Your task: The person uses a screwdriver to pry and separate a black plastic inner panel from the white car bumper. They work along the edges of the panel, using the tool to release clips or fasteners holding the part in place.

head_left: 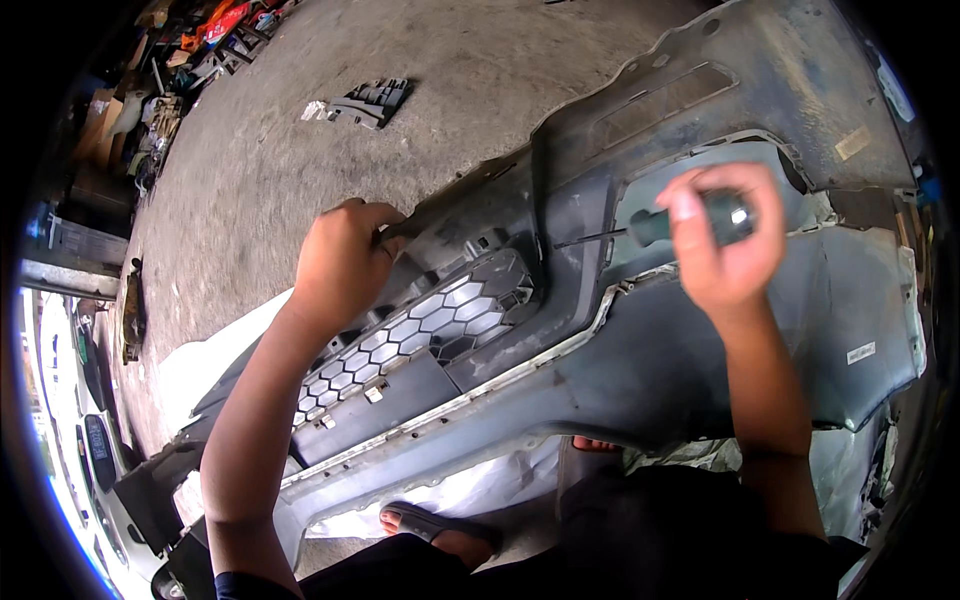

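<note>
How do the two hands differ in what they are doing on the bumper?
The left hand grips the upper edge of the grey bumper near its honeycomb grille; the right hand touches no bumper, holding a screwdriver. The left hand shows its back, the right its curled fingers. Both are bare.

A car bumper lies across the concrete floor, inner side up, just before the person's feet. A honeycomb grille sits in the bumper, left of its middle. The left hand rests on the bumper's far edge, just behind the grille. The right hand is over the right part of the bumper and holds a screwdriver, its shaft pointing left. Farther back on the floor lies a small plastic part, well apart from the bumper.
</note>
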A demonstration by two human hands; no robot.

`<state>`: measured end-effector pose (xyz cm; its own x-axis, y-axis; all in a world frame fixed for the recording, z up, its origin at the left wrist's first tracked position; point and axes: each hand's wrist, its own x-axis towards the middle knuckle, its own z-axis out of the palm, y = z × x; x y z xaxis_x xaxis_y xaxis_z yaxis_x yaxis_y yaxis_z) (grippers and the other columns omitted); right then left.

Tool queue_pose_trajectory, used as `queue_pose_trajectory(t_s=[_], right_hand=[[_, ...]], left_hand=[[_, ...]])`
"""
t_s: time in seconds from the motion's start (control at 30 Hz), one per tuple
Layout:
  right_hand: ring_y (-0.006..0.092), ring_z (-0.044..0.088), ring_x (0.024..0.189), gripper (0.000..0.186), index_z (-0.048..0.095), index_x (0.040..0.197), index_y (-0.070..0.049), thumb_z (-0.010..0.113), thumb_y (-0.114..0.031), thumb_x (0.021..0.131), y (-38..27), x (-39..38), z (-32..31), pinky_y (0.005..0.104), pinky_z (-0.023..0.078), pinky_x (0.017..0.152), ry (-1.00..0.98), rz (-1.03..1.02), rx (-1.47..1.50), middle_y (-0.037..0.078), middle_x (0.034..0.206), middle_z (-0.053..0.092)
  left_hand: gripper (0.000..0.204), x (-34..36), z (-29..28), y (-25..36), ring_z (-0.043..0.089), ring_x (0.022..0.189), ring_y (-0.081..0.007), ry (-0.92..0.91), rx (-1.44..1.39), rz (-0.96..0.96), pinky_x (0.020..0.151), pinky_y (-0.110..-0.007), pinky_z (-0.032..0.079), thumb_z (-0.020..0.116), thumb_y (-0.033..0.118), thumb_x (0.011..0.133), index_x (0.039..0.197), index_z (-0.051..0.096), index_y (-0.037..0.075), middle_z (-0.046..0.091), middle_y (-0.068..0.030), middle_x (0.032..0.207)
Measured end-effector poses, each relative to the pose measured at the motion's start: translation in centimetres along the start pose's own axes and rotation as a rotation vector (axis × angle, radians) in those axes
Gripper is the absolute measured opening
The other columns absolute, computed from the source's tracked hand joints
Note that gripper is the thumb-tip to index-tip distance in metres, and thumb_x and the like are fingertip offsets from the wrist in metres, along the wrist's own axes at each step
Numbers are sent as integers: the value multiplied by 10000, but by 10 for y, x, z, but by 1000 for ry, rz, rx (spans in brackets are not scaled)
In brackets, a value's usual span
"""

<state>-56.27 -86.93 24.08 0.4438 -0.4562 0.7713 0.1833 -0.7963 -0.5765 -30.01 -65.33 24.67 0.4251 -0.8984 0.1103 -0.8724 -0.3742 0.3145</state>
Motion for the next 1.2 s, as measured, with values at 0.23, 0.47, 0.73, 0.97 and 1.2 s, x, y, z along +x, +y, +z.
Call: queue_pose_trajectory(t_s=[0.23,0.47,0.73,0.97,1.2], right_hand=[[184,686,837,327,551,1049,0,760,-26,800,-1,-7,2,278,532,738,-329,40,-17,114,958,712],[177,683,882,312,509,1058,6,700,45,814,-17,-10,-19,296,551,789,-394,143,-22,146,1040,701],[219,693,839,324,525,1014,9,732,35,766,-13,-10,-11,302,555,743,-404,22,-24,145,997,706],[236,674,900,316,471,1041,3,661,54,794,-13,-5,-12,347,541,814,-506,27,-24,204,1024,685],[266,677,759,352,554,961,-11,785,17,696,-26,4,13,343,556,671,-595,-199,32,142,918,687]], left_hand=[[239,2,4,-8,680,746,-312,-17,-22,-50,688,-370,525,734,36,787,1024,717,9,689,-197,881],[232,3,6,-6,676,724,-308,10,-24,-35,676,-369,523,741,43,785,1013,716,2,687,-200,861],[229,4,9,-10,677,728,-305,2,-22,-55,682,-366,524,743,47,786,1010,719,7,688,-199,860],[224,5,10,-9,669,752,-325,23,-27,-9,699,-383,520,744,40,782,1002,719,9,681,-195,860],[221,-5,11,-3,639,734,-326,55,-19,11,684,-392,505,745,43,784,1002,720,18,656,-182,845]])
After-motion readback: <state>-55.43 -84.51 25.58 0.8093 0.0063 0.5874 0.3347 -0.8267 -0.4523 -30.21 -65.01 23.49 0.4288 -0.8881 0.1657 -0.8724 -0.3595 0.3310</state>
